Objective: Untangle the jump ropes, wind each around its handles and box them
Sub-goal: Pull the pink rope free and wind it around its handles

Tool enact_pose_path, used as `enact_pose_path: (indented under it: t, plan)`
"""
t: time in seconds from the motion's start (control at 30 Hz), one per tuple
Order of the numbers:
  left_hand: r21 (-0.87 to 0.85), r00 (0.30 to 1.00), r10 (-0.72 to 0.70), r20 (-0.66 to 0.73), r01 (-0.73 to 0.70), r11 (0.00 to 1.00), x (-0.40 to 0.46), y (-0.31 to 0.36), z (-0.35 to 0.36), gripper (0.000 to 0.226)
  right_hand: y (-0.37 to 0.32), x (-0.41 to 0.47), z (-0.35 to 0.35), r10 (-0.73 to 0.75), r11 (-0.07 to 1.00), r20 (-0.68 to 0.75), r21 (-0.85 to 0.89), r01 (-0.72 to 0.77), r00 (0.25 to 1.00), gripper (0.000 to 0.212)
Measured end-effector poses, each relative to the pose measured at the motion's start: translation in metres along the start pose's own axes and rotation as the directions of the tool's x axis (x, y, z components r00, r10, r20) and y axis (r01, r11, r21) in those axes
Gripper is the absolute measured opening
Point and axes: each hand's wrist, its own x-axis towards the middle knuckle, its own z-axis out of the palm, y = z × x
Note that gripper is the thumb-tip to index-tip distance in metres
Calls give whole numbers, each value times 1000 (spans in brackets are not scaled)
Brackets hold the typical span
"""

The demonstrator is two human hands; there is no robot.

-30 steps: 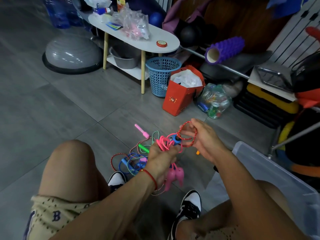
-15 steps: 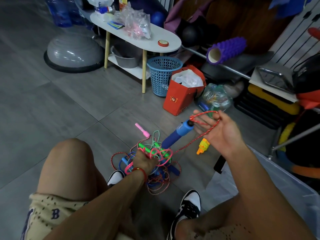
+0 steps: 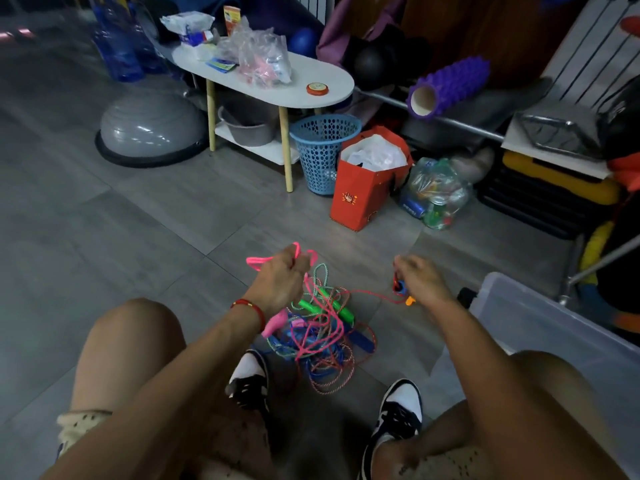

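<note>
Left hand [image 3: 277, 282] fingers curl tight around loops of bright pink cord [image 3: 258, 261]; right hand [image 3: 417, 280] fingers pinch a blue-handled red braided rope [image 3: 400, 285], at 3 o'clock of the floor tangle [image 3: 322, 337]

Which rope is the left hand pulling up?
The pink rope: the left hand grips its loops above the pile, while the red rope runs to the right hand.

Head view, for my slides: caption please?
Left hand lifts pink rope; right hand holds red rope above the floor tangle.
</note>
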Motion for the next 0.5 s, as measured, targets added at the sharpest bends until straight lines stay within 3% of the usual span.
enact_pose_path:
  t: [0.07,0.17,0.27,0.37,0.43,0.5]
  plan:
    - [46,998,56,28,-57,997,1,21,-14,35,11,7,4,-18,977,10,-213,20,1000,41]
    - [181,985,133,114,-152,972,5,51,-34,37,32,16,4,65,910,-20,-410,-67,998,35]
    - [202,974,114,196,-154,967,14,73,-49,35,41,18,4,160,905,-30,-394,-158,987,31]
    - [123,969,74,234,-105,987,20,96,-60,33,18,10,9,99,910,94,-412,-52,991,24]
    - [145,968,70,242,-107,984,24,110,-69,33,-18,-5,17,-91,965,229,-218,142,969,20]
    - [148,953,60,296,-108,983,26,120,-76,31,-66,-31,23,-315,948,353,167,272,881,28]
